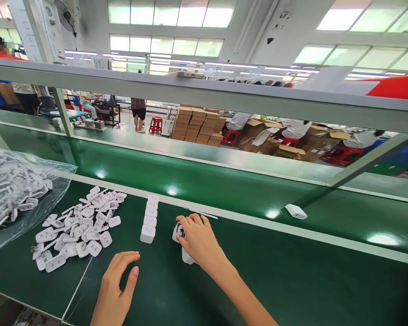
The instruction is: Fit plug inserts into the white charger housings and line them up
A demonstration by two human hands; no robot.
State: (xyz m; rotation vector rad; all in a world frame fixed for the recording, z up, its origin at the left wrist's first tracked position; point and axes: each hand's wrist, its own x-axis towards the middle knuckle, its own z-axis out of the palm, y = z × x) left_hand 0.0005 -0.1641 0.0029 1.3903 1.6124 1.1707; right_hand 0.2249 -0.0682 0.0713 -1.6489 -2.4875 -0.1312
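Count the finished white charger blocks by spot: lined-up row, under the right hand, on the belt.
Row of chargers: 5
Chargers under the right hand: 2
Lone charger on the belt: 1
Total: 8

You have one view only, from the camera on your head, looking forward and down across the green counter. It sits close: your left hand fills the bottom centre of the frame and your right hand lies just above it. The upper half looks past a grey rail into the hall, far off.
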